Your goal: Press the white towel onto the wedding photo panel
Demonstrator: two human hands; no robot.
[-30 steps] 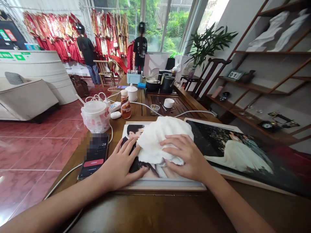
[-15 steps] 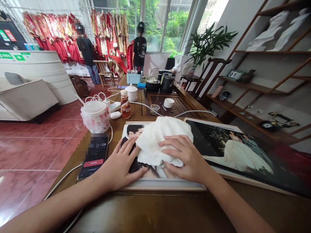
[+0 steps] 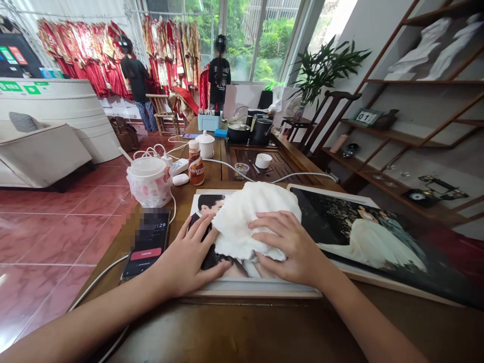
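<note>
A framed photograph lies flat on the wooden table in front of me, much of it hidden beneath a crumpled white cloth. My left hand rests on the left part of the photograph, fingers spread and flat, the fingertips close to the cloth's edge. On the cloth's right side, my right hand grips the cloth with bent fingers and presses it down on the picture. A second framed photograph, showing a long white gown, lies to the right and holds no hand.
Left of the photographs are a phone with a cable and a plastic-wrapped tub. Farther back stand a brown-labelled bottle, a white lidded cup, a small white bowl and pots. Two people stand by red garments.
Both hands and the cloth stay almost exactly where they were. In the background, one person by the garments has shifted slightly.
</note>
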